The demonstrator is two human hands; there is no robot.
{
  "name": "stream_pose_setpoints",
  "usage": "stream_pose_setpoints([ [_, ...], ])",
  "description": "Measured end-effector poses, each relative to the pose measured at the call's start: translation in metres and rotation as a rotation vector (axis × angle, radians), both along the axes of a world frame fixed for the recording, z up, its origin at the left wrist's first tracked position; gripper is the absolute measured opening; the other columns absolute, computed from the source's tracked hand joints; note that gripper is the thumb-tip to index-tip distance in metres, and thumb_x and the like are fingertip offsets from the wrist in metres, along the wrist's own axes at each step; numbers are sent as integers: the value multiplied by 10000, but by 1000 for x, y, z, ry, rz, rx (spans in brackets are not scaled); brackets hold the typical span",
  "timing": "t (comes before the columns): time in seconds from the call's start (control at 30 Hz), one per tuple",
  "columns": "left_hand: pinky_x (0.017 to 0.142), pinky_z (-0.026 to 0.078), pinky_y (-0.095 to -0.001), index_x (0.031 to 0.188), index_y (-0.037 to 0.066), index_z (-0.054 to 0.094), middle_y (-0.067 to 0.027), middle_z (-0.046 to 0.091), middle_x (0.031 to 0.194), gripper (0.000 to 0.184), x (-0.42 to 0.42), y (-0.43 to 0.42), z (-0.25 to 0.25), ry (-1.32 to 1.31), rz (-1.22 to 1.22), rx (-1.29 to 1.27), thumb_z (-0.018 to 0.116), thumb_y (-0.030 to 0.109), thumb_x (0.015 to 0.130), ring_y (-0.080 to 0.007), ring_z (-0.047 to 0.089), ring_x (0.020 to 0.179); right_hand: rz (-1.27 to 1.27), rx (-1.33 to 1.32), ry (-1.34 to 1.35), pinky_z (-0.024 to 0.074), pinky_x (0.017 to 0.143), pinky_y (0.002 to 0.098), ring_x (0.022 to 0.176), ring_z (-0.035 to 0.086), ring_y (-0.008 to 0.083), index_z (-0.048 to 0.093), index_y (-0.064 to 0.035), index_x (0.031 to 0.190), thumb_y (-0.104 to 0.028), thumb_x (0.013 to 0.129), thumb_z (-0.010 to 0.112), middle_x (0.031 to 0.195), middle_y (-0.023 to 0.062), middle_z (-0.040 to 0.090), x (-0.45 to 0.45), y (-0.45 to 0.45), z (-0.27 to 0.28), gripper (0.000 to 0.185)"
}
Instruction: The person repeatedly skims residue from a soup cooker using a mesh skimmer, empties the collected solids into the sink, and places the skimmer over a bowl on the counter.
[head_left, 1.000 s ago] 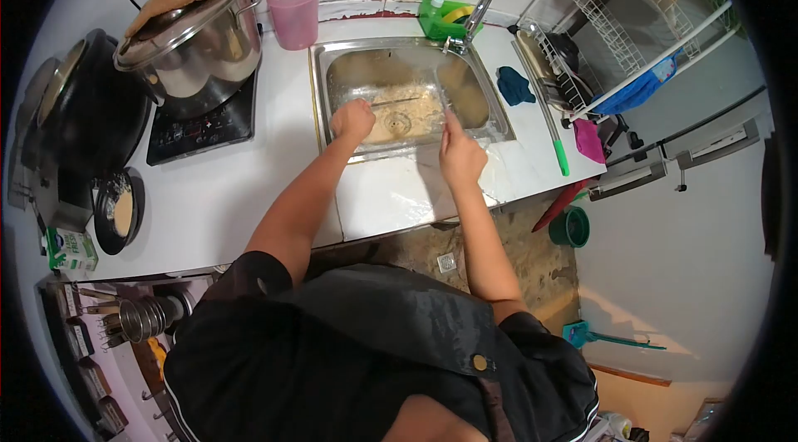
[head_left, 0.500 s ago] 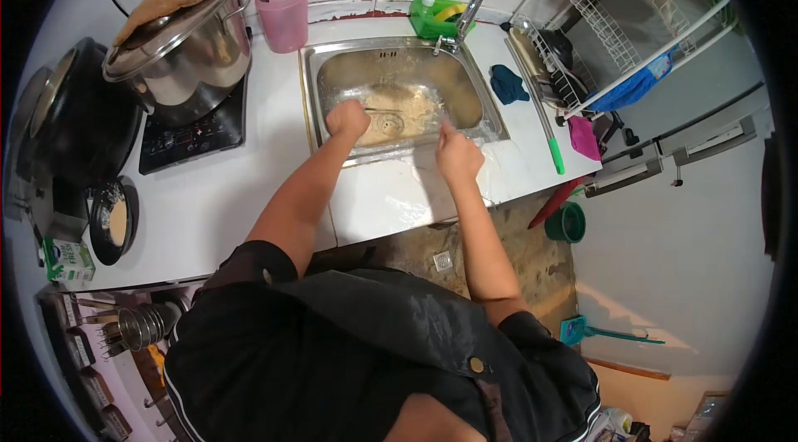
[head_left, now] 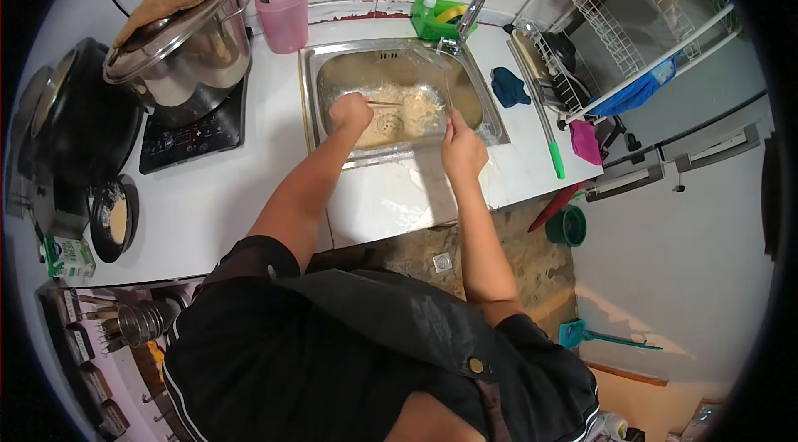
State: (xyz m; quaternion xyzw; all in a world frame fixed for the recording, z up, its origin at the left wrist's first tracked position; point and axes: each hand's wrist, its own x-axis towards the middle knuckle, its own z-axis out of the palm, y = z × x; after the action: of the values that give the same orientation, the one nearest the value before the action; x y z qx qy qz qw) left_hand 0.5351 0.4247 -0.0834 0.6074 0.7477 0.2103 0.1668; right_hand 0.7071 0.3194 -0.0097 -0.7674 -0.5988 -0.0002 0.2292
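Right hand (head_left: 464,149) closed round a thin rod (head_left: 450,89) at the sink's (head_left: 311,110) near edge; left hand (head_left: 352,112) fisted on a thin stick (head_left: 386,103) over the basin. Pale mush (head_left: 422,103) beside the drain (head_left: 389,125); tap (head_left: 474,12) beyond.

Pale wall (head_left: 690,218), brown-stained floor (head_left: 549,276).

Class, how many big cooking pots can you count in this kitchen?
2: a steel pot on the black cooktop, and a black pot left of it. More may be hidden behind.
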Motion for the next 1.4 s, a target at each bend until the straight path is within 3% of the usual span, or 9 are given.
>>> stream_pose_setpoints([
  [0.17, 644, 464, -390, 774, 105, 651, -134, 615, 807, 188, 3, -5, 2, -2, -24, 110, 527, 242, 736, -304, 590, 769, 232, -194, -120, 445, 543, 446, 618, 586, 339, 568, -189, 1002, -261, 809, 444, 647, 147, 594, 5, 0, -36, 241],
  [0.37, 651, 460, -396, 759, 107, 647, -141, 613, 792, 177, -6, 10, 5, 14, 4, 100, 533, 240, 733, -308, 589, 761, -102, -68, 56, 452, 638, 432, 736, 581, 339, 558, -261, 1060, -329, 805, 461, 777, 146, 607, -2, -6, 9, 282],
  [0.47, 650, 457, -408, 752, 85, 639, -149, 607, 784, 219, 4, -7, 25, 12, -54, 109, 514, 263, 774, -317, 583, 755, 223, -269, -65, 449, 586, 451, 681, 584, 351, 580, -207, 988, -283, 817, 436, 793, 188, 594, 3, -5, -46, 236],
  [0.57, 656, 456, -411, 746, 76, 637, -151, 605, 783, 225, -9, -8, 28, -18, -71, 113, 503, 255, 777, -320, 581, 757, 91, 55, -3, 425, 469, 369, 528, 562, 261, 524, -214, 1082, -270, 852, 412, 673, 132, 589, 17, -3, -48, 262],
  [0.63, 662, 450, -420, 743, 72, 634, -155, 605, 787, 244, -26, -18, 34, -32, -50, 99, 485, 260, 785, -322, 577, 756, 160, -195, 1394, 346, 408, 244, 453, 447, 111, 451, -226, 1159, -252, 882, 391, 556, 24, 487, 24, -7, -35, 285],
  [0.77, 654, 441, -419, 739, 97, 635, -131, 608, 780, 291, -82, -47, 43, -158, 11, 105, 448, 313, 793, -337, 570, 751, 584, -146, 2327, 305, 403, 193, 464, 390, 63, 374, -187, 1203, -263, 877, 437, 692, 13, 479, -12, -45, -35, 340],
  [1.03, 461, 347, -301, 627, 39, 550, -82, 476, 489, 269, -267, -193, 37, -817, -13, 420, 512, 236, 805, -137, 433, 457, 463, 209, 1597, 420, 497, 232, 566, 487, 123, 344, -165, 1173, -172, 817, 542, 873, 38, 504, -179, -64, -3, 408],
  [1.2, 441, 332, -274, 618, 20, 525, -66, 436, 474, 262, -433, -288, 94, -669, 63, 444, 498, 191, 814, -115, 411, 442, 552, 572, 1002, 349, 487, 175, 622, 442, 65, 494, 0, 1108, -73, 816, 506, 796, 25, 506, -340, -32, 118, 302],
  [1.4, 432, 334, -256, 624, -4, 521, -83, 459, 485, 223, -564, -348, 115, -589, 224, 513, 494, 139, 793, -107, 420, 433, 839, 1020, -307, 410, 510, 265, 581, 521, 171, 616, -237, 992, 11, 658, 512, 706, -6, 527, -568, 17, 255, 430],
])
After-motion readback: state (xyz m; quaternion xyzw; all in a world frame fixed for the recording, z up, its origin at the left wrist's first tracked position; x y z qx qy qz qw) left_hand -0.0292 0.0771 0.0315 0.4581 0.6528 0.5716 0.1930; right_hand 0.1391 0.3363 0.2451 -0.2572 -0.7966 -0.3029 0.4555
